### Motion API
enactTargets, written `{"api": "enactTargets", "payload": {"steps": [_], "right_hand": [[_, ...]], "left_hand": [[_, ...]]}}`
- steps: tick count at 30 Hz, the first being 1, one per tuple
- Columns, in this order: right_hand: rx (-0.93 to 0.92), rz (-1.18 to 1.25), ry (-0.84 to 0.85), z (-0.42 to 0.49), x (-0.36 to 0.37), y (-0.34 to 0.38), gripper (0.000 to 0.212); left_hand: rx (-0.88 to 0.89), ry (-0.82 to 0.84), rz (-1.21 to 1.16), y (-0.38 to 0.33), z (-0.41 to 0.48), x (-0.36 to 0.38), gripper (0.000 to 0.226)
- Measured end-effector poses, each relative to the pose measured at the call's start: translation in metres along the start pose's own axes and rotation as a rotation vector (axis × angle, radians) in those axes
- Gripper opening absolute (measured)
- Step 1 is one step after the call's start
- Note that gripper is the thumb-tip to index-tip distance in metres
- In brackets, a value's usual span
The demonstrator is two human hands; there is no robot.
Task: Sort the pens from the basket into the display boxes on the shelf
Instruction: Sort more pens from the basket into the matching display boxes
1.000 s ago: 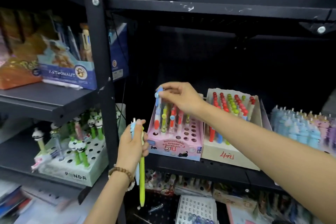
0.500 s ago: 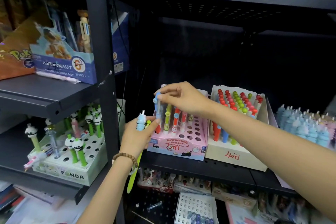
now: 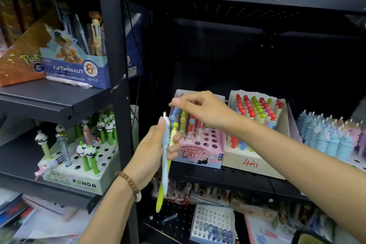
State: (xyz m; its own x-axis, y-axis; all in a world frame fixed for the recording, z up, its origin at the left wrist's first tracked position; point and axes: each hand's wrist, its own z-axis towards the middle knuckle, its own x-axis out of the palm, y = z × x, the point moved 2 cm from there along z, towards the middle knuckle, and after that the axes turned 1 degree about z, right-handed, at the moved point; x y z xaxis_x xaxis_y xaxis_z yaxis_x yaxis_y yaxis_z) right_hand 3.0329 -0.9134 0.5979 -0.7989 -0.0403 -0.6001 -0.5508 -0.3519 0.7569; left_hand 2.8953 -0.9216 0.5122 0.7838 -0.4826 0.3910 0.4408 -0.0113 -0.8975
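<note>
My right hand pinches a blue pen over the pink box; my left hand grips two pens. Next, I think: seat it, release.

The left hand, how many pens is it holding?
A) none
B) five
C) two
C: the left hand grips just two, a white-and-blue pen and a yellow-green pen, side by side.
</note>
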Motion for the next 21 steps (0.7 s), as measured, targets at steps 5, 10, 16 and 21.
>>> {"api": "enactTargets", "payload": {"steps": [5, 10, 16, 21], "right_hand": [[0.133, 0.119, 0.112, -0.044, -0.034, -0.009, 0.025], [0.149, 0.46, -0.147, -0.102, -0.099, -0.026, 0.022], [0.187, 0.525, -0.41, -0.179, -0.164, -0.057, 0.025], [0.175, 0.402, -0.788, -0.221, -0.23, -0.085, 0.021]], "left_hand": [[-0.031, 0.204, -0.052, -0.005, 0.013, 0.06, 0.049], [-0.11, 0.425, -0.015, 0.016, 0.023, 0.122, 0.043], [-0.085, 0.437, 0.222, 0.062, 0.033, 0.209, 0.034], [-0.096, 0.29, 0.326, 0.09, 0.047, 0.252, 0.018]]}}
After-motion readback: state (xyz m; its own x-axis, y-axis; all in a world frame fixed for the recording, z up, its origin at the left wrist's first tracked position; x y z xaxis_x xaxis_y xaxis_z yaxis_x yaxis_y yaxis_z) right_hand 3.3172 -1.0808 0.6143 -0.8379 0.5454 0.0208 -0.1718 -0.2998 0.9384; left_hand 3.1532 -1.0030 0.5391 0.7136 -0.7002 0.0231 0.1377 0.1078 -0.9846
